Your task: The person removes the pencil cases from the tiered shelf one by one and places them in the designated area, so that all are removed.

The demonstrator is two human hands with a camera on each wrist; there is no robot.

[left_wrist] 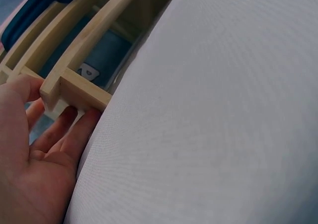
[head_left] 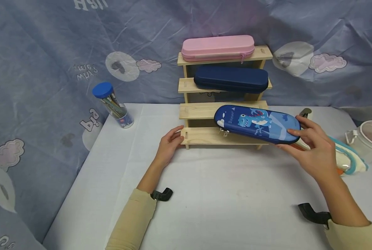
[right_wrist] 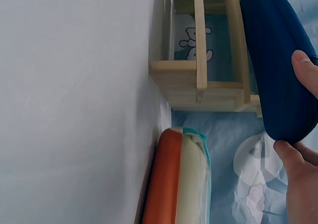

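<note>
My right hand (head_left: 317,149) grips the right end of a blue dinosaur pencil case (head_left: 258,123). The case is held over the two lower tiers of a stepped wooden rack (head_left: 201,136), its left end tilted up a little. In the right wrist view the case (right_wrist: 278,60) shows its plain blue underside, thumb and fingers at its end. My left hand (head_left: 168,144) holds the left end of the rack's lowest tier. Seen from the left wrist, thumb and fingers (left_wrist: 82,134) sit around that wooden corner. A pink pencil case (head_left: 218,48) lies on the top tier, a navy one (head_left: 231,78) below it.
At the back left stands a clear pen tub (head_left: 124,119) with a blue lid. On the right, partly behind my right hand, lies an orange, cream and teal pouch (head_left: 350,159), with a white lidded bucket (head_left: 369,139) beside it. A printed blue cloth hangs behind.
</note>
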